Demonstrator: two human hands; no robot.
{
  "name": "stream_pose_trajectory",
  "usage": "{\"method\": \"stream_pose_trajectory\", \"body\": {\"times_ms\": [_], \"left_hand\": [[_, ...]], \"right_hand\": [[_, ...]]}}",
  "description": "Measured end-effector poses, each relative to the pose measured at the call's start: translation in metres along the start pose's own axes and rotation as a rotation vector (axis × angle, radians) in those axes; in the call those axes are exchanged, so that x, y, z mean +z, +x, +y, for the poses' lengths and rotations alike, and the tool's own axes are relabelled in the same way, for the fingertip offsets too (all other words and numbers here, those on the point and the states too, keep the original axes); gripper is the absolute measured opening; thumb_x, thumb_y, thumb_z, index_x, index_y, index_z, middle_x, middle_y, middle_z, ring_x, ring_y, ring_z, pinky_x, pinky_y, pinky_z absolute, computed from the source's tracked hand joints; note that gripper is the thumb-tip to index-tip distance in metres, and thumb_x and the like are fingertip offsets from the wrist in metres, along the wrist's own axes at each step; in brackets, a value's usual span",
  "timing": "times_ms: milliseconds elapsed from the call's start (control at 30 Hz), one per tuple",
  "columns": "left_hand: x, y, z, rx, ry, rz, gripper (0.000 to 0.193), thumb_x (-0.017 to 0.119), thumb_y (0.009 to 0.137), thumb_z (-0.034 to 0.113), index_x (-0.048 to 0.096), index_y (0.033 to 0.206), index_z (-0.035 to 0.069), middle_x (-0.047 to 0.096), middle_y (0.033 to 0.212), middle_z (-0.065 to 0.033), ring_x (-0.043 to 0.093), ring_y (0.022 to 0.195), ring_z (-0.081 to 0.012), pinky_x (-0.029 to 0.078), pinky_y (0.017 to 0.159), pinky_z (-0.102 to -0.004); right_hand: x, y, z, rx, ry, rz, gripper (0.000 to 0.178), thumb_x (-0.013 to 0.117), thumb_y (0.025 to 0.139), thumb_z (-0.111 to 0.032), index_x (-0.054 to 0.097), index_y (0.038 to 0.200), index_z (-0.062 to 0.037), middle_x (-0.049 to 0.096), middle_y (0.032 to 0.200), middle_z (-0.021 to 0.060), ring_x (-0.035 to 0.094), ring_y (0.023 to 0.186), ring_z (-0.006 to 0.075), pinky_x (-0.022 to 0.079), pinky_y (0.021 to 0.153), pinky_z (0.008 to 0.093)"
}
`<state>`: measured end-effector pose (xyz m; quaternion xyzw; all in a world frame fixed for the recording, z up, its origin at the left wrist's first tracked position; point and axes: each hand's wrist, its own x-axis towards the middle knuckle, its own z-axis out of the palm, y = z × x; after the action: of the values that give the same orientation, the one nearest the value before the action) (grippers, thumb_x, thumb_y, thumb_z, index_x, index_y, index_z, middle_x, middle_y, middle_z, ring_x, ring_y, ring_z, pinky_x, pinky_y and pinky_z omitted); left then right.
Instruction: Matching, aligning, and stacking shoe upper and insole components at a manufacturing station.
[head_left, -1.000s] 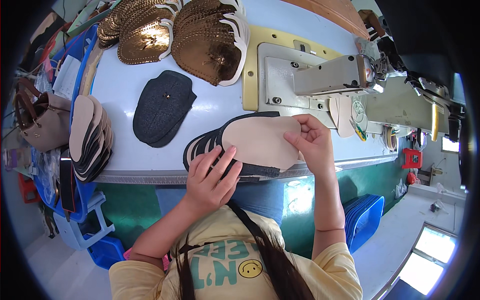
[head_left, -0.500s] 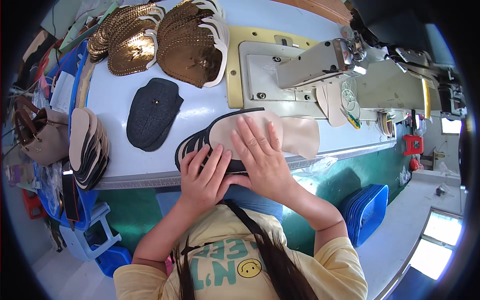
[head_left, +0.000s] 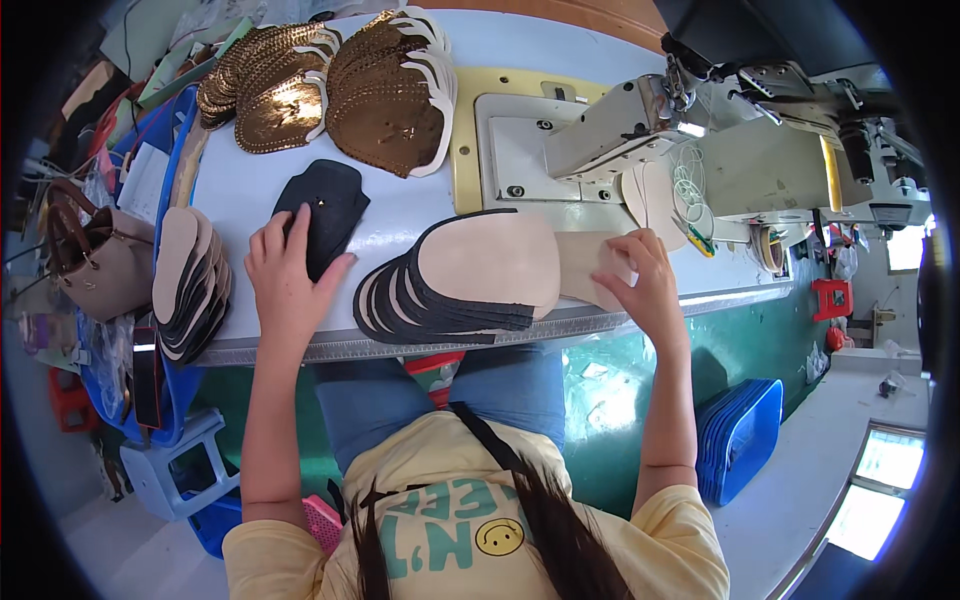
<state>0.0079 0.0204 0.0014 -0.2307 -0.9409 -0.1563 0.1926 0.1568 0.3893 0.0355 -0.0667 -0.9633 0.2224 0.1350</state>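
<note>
Over the small pile of black shoe-upper pieces (head_left: 325, 215) on the left of the table, my left hand (head_left: 287, 275) rests with thumb and fingers apart. Its fingertips lie near the pile's left and lower right edges. My right hand (head_left: 648, 283) has its fingers and thumb on the outer end of a loose beige piece (head_left: 580, 262), slightly blurred. Between my hands sits a fanned stack of rounded pieces with black edging, a beige piece (head_left: 485, 260) on top. The loose beige piece's left end meets this stack.
Bronze metallic pieces (head_left: 385, 120) are piled at the back left. A sewing machine (head_left: 610, 130) stands at the back right, with beige pieces and white thread (head_left: 690, 185) beside it. Insole-shaped pieces (head_left: 185, 270) and a handbag (head_left: 115, 260) are at the far left. A metal ruler (head_left: 400, 342) edges the table.
Both hands have left the fanned stack. My left hand went left to the black pieces; my right hand went right to the end of the loose beige piece.
</note>
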Motion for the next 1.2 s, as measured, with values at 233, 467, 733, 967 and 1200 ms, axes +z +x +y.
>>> {"method": "stream_pose_trajectory", "body": {"times_ms": [233,467,733,967,1200], "left_hand": [[-0.003,-0.004,0.0,0.037,-0.012,-0.081,0.058,0.073,0.073,0.028,0.055,0.124,0.007,0.05,0.12,-0.0128,0.045,0.109,-0.0313,0.036,0.091,-0.0466],[0.01,-0.006,-0.004,-0.053,-0.041,-0.023,0.062,0.073,0.076,0.03,0.048,0.129,0.01,0.041,0.138,-0.0225,0.032,0.131,-0.0459,0.023,0.106,-0.058],[0.004,-0.002,-0.008,-0.029,-0.117,-0.106,0.059,0.071,0.078,0.032,0.049,0.128,0.01,0.04,0.14,-0.0237,0.036,0.128,-0.0457,0.026,0.105,-0.0561],[0.002,0.004,-0.008,-0.052,-0.005,-0.09,0.049,0.069,0.078,0.019,0.054,0.124,0.014,0.051,0.129,-0.0152,0.047,0.117,-0.0345,0.035,0.096,-0.0492],[-0.003,0.005,-0.018,-0.008,-0.069,-0.055,0.049,0.056,0.082,-0.002,0.054,0.128,0.014,0.056,0.123,-0.014,0.051,0.113,-0.0335,0.039,0.096,-0.0428]], "right_hand": [[-0.008,0.027,0.01,0.232,0.141,-0.322,0.037,0.081,0.064,-0.01,0.058,0.092,-0.0003,0.054,0.09,0.0082,0.053,0.081,0.021,0.046,0.072,0.0315],[-0.007,0.028,0.014,0.017,-0.001,-0.206,0.034,0.08,0.064,-0.007,0.057,0.089,-0.001,0.055,0.089,0.0083,0.056,0.079,0.0198,0.047,0.071,0.0305],[-0.008,0.038,0.017,0.029,-0.007,-0.27,0.029,0.077,0.065,-0.005,0.057,0.085,-0.0018,0.055,0.088,0.0081,0.057,0.079,0.0214,0.048,0.072,0.0312],[-0.005,0.036,0.011,0.152,0.12,-0.309,0.029,0.077,0.067,-0.005,0.057,0.087,-0.0013,0.058,0.09,0.0093,0.058,0.081,0.0217,0.048,0.075,0.0311],[-0.002,0.035,0.015,0.122,0.147,-0.268,0.034,0.076,0.067,-0.003,0.059,0.096,-0.0003,0.058,0.095,0.0098,0.058,0.086,0.0229,0.048,0.078,0.0317]]}}
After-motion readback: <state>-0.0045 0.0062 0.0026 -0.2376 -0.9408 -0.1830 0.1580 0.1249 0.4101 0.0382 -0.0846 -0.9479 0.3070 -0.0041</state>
